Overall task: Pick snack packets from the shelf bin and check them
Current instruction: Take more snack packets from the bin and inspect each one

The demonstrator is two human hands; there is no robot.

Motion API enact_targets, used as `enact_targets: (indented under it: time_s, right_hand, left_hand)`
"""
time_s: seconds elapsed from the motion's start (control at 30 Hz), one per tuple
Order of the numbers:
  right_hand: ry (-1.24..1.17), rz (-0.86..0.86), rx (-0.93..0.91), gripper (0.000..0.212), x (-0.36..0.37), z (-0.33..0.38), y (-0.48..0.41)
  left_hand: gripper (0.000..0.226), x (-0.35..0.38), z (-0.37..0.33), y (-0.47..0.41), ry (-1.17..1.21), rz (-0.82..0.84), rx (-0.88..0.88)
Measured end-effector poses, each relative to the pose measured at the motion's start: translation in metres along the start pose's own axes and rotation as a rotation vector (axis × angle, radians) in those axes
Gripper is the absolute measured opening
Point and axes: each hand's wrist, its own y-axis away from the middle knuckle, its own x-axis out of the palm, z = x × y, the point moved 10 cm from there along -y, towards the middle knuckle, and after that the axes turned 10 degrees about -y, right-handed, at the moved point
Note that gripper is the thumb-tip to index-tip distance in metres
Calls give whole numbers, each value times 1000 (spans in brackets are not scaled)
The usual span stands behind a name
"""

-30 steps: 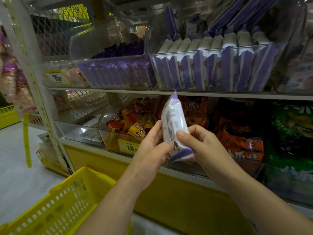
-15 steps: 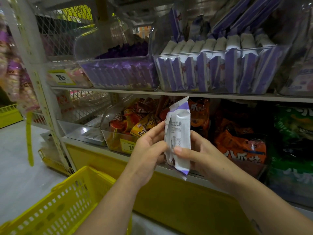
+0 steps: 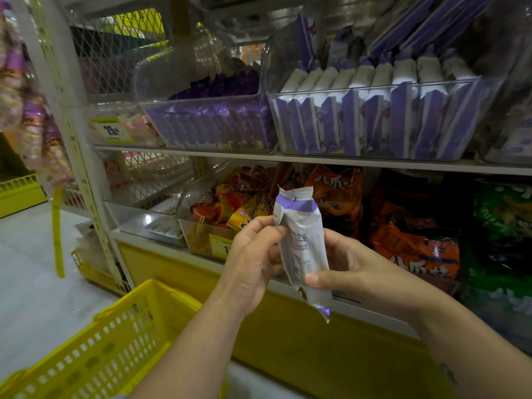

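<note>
Since a second earlier the snack packet (image 3: 302,249) had been turned so that its white back, with its block of small print, faced the camera. The left hand (image 3: 250,263) had climbed from the lower half to the upper left edge.

The packet stood nearly upright in front of the lower shelf, its crimped top leaning a little left. It was well below the clear bin (image 3: 359,92) of matching white-and-purple packets on the upper shelf. The left hand pinched the packet's left edge between fingertips and thumb. The right hand (image 3: 354,272) gripped the lower part, thumb pressed across the printed face near the bottom. Its fingers were curled behind, mostly out of sight.

Picking looked finished for this packet, and the checking step seemed to be in hand, with the print held up to be read. The next move would probably be to turn the packet to its other face or to set it down. Either would call for one hand to let go while the other kept a firm pinch on the thin, slippery wrapper.

Orange bags (image 3: 414,249) lay on the lower shelf just behind the hands. A yellow basket (image 3: 115,341) stood low on the left.
</note>
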Motion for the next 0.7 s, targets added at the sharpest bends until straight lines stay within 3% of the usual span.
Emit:
enact_targets:
  time_s: [0.13,0.3,0.47,0.53,0.7]
  right_hand:
    - [53,-19,-25,60,0,5,0]
    - [192,-265,-239,51,-5,30,5]
    - [46,-471,-384,31,-23,50,17]
    - [4,-504,-416,35,-28,59,22]
    - [-158,-563,-513,52,-31,95,33]
  left_hand:
    - [28,-2,5,-1,-69,-47,-16]
    - [51,-11,-5,3,-146,-175,45]
    - [45,6,-31,11,-302,-95,167]
    - [43,12,-40,12,-327,-20,178]
    - [69,12,-65,18,-212,78,184]
